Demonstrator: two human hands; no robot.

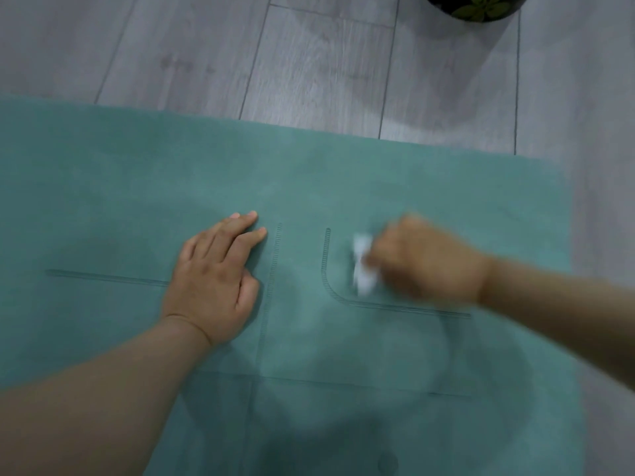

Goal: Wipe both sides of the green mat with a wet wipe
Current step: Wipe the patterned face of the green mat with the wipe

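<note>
Green mat [343, 187] lies flat on the grey plank floor [309, 56], far edge beyond both hands, right edge just past the right forearm. Left hand [213, 280] is flat on the mat, palm down, fingers straight and together, thumb tucked alongside, holding nothing. Right hand [422, 262] is motion-blurred; its grip is curled around a crumpled white wet wipe [363, 266], which sticks out on the thumb side toward the left hand and touches the mat surface. Printed alignment lines on the mat: a straight ribbed line [271, 283] just right of the left fingertips, a curved line [330, 269] just left of the wipe, running under the right hand. Darker patches on the mat below both hands; damp or shadow, cannot tell. Dark pot with green leaves [477, 6] on the floor, well beyond the right hand.
</note>
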